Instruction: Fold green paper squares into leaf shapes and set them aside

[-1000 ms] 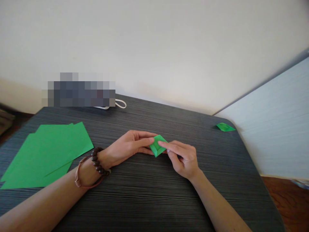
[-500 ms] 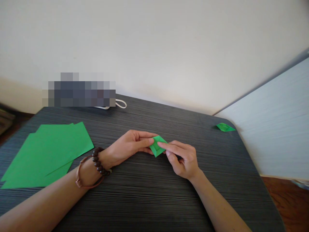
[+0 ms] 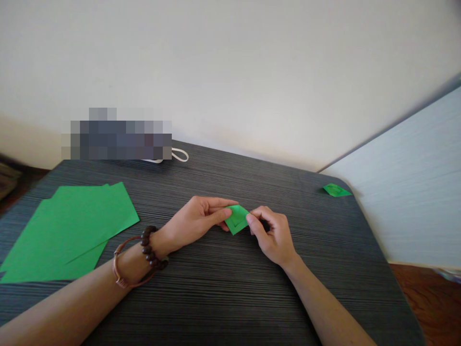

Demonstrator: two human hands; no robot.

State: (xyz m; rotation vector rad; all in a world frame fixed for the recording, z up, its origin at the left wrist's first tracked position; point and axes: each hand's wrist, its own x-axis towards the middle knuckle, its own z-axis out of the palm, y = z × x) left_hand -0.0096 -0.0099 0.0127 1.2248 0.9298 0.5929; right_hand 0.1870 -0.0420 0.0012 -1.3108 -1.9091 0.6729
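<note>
Right now the left hand (image 3: 192, 221) pinches one side of a small folded green paper (image 3: 236, 219), and the right hand (image 3: 271, 234) pinches the other side with curled fingers. It sits just above the dark table (image 3: 230, 293), near the middle. Big green sheets (image 3: 68, 228) lie far left (flat and stacked).
</note>
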